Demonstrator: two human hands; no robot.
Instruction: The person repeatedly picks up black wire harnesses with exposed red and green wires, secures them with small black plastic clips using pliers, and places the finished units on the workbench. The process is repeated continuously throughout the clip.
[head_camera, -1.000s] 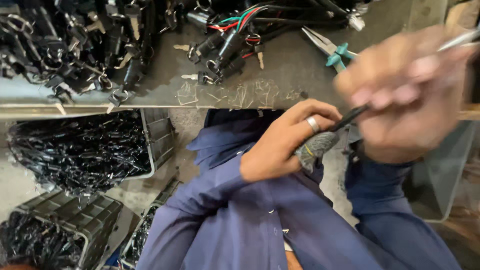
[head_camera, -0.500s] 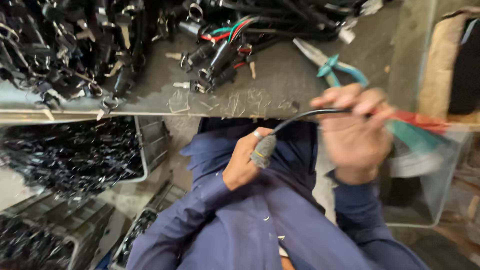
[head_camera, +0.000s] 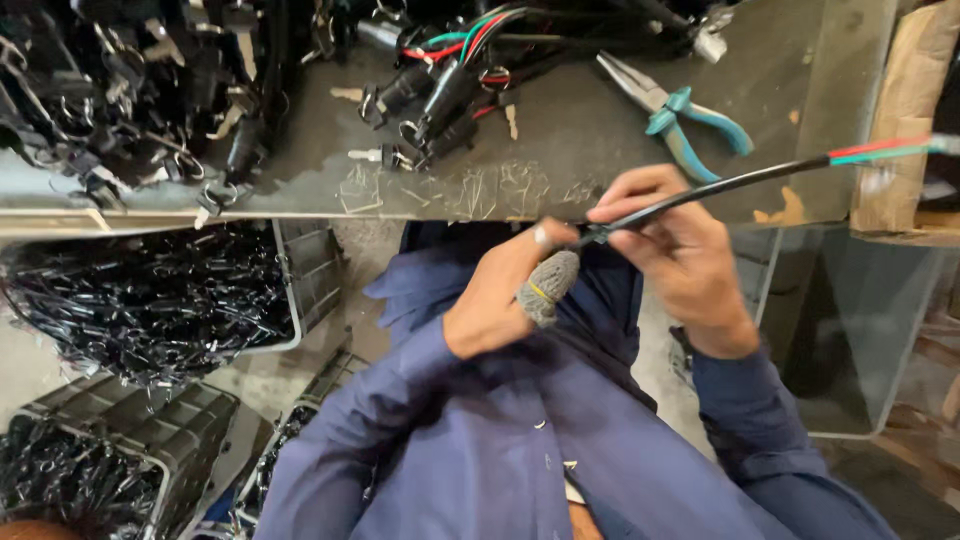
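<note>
**Cable drawn taut between both hands at the worktop edge**

Since half a second ago the right hand (head_camera: 680, 255) has swung in from the far right to sit close beside the left hand (head_camera: 510, 295), and the black cable (head_camera: 720, 188) that arched loosely over them now runs in a nearly straight line up and to the right.

That cable is pinched at its near end where the two hands meet, just below the front edge of the grey worktop (head_camera: 600, 140). Its far end, where red and green wires (head_camera: 880, 150) fan out of the sheath, hangs beyond the worktop's right side. The left hand is closed around the cable end, its forefinger wrapped in a grey fabric finger cot (head_camera: 545, 288); what exactly sits under that fingertip is probably a small fitting, though the view is too tight to be sure. The right hand grips the sheath between thumb and curled fingers, knuckles up, wrist bent down toward the blue sleeve (head_camera: 760, 420).

To do this well, I judge the cable should stay tensioned and the two grips close together, so the end does not twist or slip. Teal-handled pliers (head_camera: 680, 115) lie on the worktop just above the hands, untouched.
</note>
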